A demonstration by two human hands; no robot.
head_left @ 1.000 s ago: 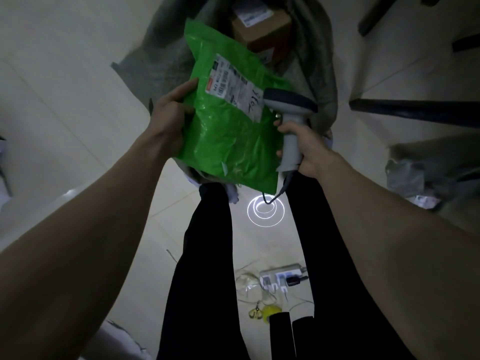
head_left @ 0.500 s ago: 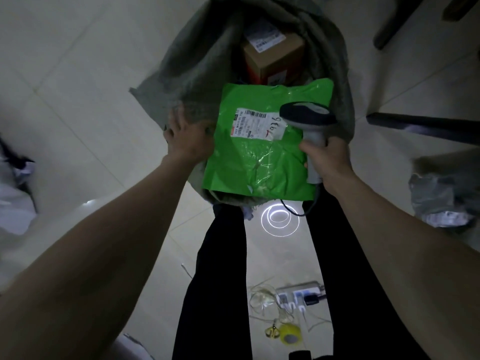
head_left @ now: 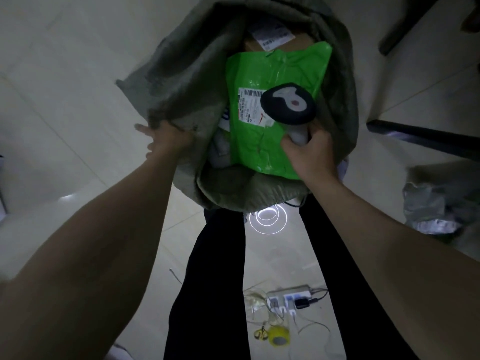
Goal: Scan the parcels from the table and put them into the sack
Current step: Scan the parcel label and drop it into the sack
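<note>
A green plastic parcel (head_left: 262, 141) with a white label lies inside the open grey-green sack (head_left: 181, 81), on top of a brown cardboard box (head_left: 275, 42). My left hand (head_left: 166, 139) grips the sack's left rim and holds it open. My right hand (head_left: 311, 152) grips the handle of a grey barcode scanner (head_left: 288, 103), whose dark head hangs over the parcel's label. A white parcel (head_left: 220, 141) peeks out at the green parcel's left edge.
My dark trouser legs stand below the sack on a pale tiled floor. A power strip (head_left: 288, 297), cables and a yellow tape roll (head_left: 279, 336) lie between my feet. Dark table legs (head_left: 426, 136) cross at right, above a grey bag (head_left: 431, 209).
The green parcel left my left hand and dropped into the sack. My left hand moved to the sack's rim. The scanner stayed in my right hand, now over the sack's mouth.
</note>
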